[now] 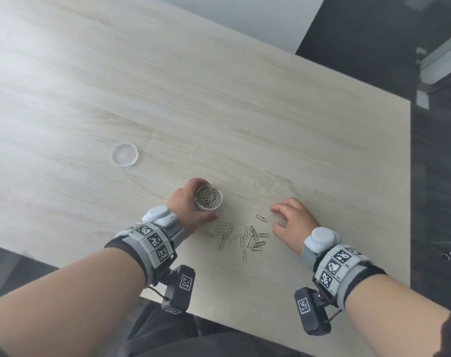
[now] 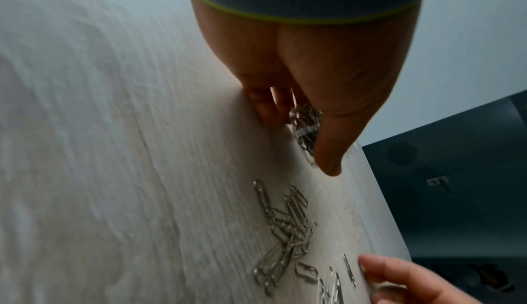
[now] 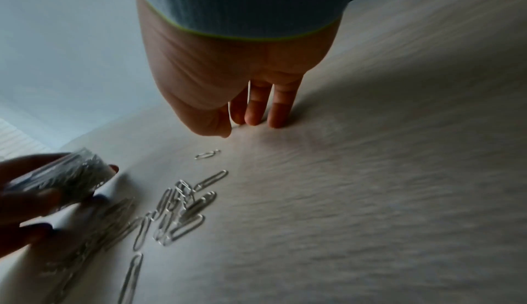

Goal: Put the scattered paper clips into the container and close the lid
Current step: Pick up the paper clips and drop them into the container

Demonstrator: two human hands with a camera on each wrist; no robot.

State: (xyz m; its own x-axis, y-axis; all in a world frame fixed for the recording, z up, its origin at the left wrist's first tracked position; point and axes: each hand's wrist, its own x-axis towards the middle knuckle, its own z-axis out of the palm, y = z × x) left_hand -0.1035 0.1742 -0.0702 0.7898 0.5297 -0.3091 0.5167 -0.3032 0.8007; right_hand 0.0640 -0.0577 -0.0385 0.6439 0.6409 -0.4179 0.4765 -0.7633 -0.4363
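Observation:
A small clear round container (image 1: 209, 197), open at the top and holding several silver paper clips, is gripped by my left hand (image 1: 187, 202), whose fingers and thumb curl round its wall. The left wrist view shows the container (image 2: 305, 126) between thumb and fingers. Several loose paper clips (image 1: 241, 237) lie scattered on the table (image 1: 245, 99) just in front of it. One clip (image 1: 261, 218) lies apart, beside my right hand (image 1: 291, 217). That hand holds nothing, and its fingertips (image 3: 253, 117) touch the tabletop. The clear round lid (image 1: 125, 154) lies flat, far to the left.
The pale wood table's right edge (image 1: 409, 202) runs close to my right hand, with dark floor beyond it. Its near edge lies just behind the wrists, over my lap. Bare tabletop stretches between the lid and the container.

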